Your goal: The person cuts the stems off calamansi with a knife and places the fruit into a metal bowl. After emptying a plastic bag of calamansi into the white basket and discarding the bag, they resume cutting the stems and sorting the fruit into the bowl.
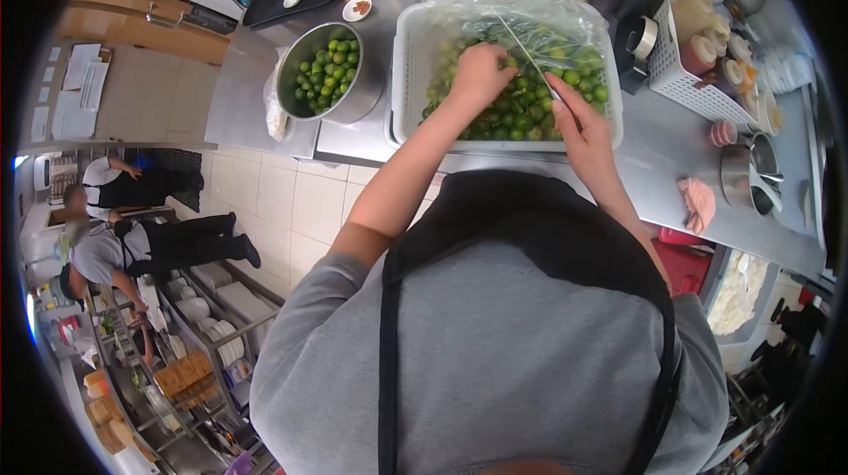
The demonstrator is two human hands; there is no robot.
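Apron (521, 210); left hand (481, 77) curled, right hand (585, 129) gripping knife (533, 61).

Grey short-sleeved top (530, 369) — black apron (521, 210), black straps (389, 369).

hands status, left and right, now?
Left hand: fingers curled in over the green fruits; can't tell whether it grips one.
Right hand: closed, holding a knife.
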